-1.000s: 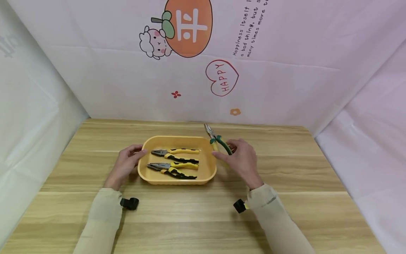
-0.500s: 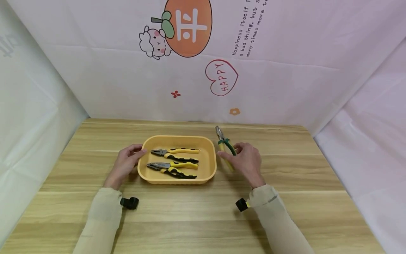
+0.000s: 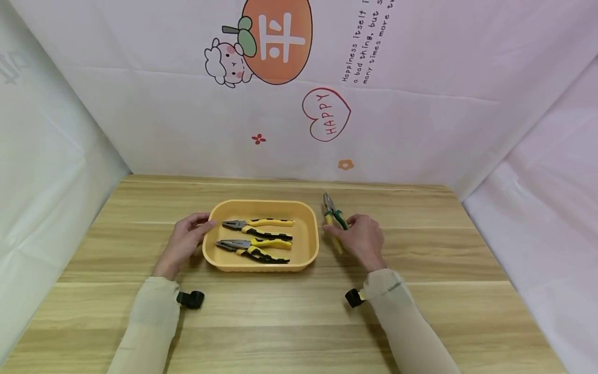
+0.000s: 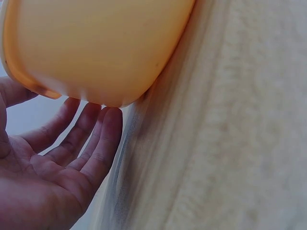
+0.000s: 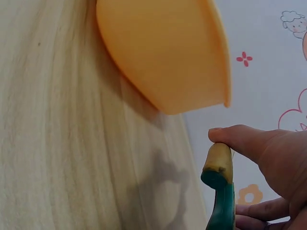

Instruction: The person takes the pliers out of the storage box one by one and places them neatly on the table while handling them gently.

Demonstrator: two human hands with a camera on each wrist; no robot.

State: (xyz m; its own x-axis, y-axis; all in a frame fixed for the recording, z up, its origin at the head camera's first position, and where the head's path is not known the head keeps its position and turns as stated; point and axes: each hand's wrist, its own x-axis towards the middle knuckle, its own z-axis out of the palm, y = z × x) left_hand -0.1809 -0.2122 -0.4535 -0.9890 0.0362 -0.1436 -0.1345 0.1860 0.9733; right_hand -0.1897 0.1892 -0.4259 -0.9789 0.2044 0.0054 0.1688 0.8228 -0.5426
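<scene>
Head view: green-handled pliers (image 3: 330, 209) now beside the tray (image 3: 308, 228), off its rim.
Right hand (image 3: 363, 236): I pinch their handles.
Left hand (image 3: 183, 241): gripping tray edge.
Tray: yellow-and-black pliers (image 3: 263, 242), mine now apart.

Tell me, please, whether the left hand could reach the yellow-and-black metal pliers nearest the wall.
Probably yes: the left hand touches the open yellow plastic tray, and nothing covers those pliers.
</scene>
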